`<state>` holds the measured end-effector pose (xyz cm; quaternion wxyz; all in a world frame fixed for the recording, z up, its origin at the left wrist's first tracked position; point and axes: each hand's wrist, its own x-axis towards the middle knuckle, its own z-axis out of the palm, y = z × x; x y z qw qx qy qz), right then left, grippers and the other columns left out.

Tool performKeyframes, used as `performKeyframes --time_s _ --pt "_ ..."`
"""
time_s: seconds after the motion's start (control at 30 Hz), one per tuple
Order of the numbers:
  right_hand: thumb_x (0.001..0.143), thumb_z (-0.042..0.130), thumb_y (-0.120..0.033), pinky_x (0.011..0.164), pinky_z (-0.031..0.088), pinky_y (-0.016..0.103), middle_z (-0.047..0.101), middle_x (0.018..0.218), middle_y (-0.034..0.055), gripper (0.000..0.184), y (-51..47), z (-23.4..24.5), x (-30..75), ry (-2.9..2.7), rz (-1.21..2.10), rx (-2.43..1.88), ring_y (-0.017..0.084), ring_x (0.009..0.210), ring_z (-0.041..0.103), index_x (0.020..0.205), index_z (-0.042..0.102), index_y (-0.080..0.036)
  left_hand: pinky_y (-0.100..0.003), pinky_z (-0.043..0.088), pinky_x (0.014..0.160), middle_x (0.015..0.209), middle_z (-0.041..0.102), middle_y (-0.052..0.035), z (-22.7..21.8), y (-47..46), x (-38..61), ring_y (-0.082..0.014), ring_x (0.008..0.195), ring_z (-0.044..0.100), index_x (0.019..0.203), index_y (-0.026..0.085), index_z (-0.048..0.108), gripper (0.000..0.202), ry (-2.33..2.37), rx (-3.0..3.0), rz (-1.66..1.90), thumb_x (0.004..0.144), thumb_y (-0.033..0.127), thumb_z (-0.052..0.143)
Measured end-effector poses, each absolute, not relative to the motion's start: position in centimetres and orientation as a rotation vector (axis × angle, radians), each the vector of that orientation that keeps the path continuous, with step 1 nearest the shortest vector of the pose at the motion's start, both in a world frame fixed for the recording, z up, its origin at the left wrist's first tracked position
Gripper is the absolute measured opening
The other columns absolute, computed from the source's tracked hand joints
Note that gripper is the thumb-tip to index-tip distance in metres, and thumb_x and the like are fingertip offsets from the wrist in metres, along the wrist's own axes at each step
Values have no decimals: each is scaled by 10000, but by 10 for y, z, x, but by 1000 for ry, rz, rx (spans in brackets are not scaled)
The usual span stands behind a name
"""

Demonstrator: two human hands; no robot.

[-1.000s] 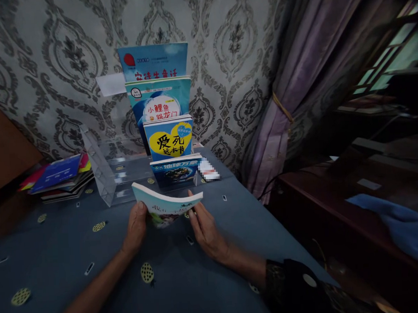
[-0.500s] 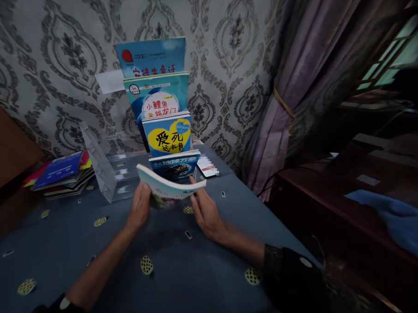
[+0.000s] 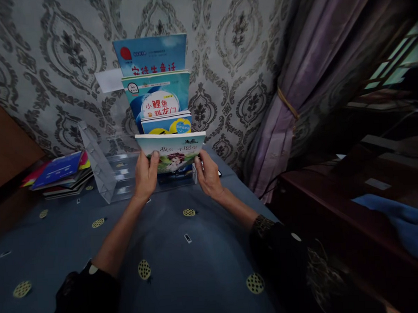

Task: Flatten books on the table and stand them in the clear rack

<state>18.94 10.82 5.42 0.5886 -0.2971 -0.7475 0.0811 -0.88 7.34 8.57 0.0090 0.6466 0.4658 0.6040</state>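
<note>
Teal book [image 3: 172,152], straighter than before

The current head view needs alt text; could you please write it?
Two hands hold an illustrated book by its sides, cover facing the camera, before a clear rack displaying other books. A pile of books lies to the left on a blue tablecloth, with patterned wallpaper behind.

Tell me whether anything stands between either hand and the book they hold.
Nothing visible does: the left hand and right hand grip the book directly, one at each side. Beyond it, other books stand in the clear rack.
</note>
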Motion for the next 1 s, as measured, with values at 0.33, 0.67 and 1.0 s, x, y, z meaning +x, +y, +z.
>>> performKeyframes --time_s 0.33,0.67,1.0 --pt "1060 330 -379 925 516 425 680 1149 134 367 118 38 187 -1777 233 -733 260 1062 632 1242 588 -192 -361 514 863 1010 715 -107 69 80 -18 -248 949 667 1148 166 620 478 1538 1881 1826 1002 581 434" --pt "1046 349 -329 861 523 415 700 1096 119 304 119 40 185 -1777 250 -736 249 969 650 1165 593 -192 -391 510 868 933 714 -112 76 78 -20 -273 949 664 1109 176 636 491 1610 1929 1793 997 601 417" --pt "1025 373 -316 823 526 409 662 1018 107 241 124 30 188 -1758 224 -824 247 939 621 1072 584 -208 -422 499 897 1033 657 -132 71 78 -14 -297 997 645 1181 172 510 391 1770 2012 1742 978 506 501"
